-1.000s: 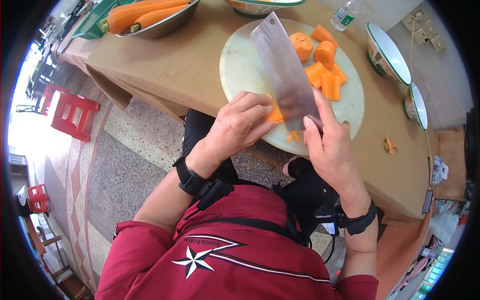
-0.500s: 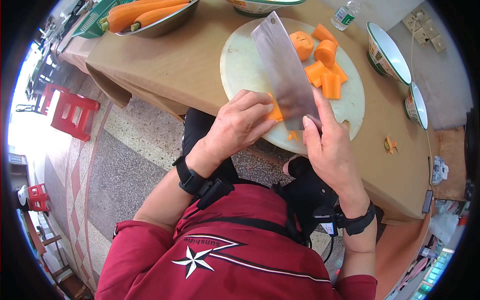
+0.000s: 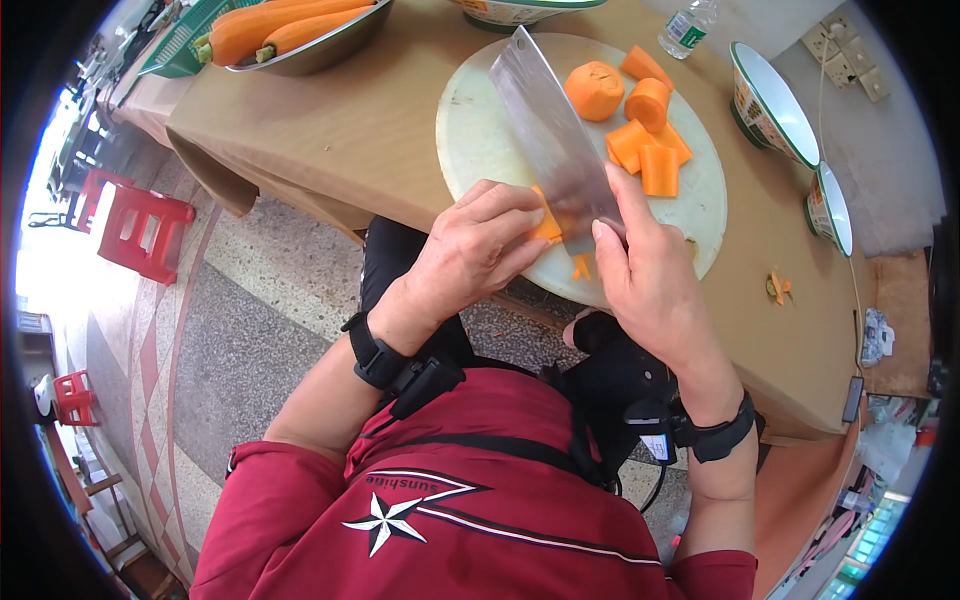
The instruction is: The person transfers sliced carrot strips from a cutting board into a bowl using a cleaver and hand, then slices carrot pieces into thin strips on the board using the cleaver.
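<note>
My right hand (image 3: 655, 275) is closed round the lower end of a cleaver (image 3: 548, 130), its handle hidden in my grip. The wide blade stands tilted over a round pale cutting board (image 3: 480, 120). With bent fingertips, my left hand (image 3: 480, 240) holds a carrot piece (image 3: 545, 222) on the board's near edge, just left of the blade. Small carrot slivers (image 3: 581, 267) lie close to the blade's near end. Several cut carrot chunks (image 3: 659, 171) are grouped at the right of the board, with a thick carrot stub (image 3: 595, 90) behind them.
A metal bowl (image 3: 330, 60) of whole carrots stands back left beside a green basket (image 3: 185, 45). A water bottle (image 3: 687, 30) and enamel bowls (image 3: 775, 105) are at the right. Carrot scraps (image 3: 778, 288) lie on the brown tablecloth (image 3: 330, 150). Red stools (image 3: 145, 230) stand on the floor.
The cleaver has shifted slightly left and its blade has changed angle, my right hand moving with it. My left hand keeps its hold on the carrot piece.
</note>
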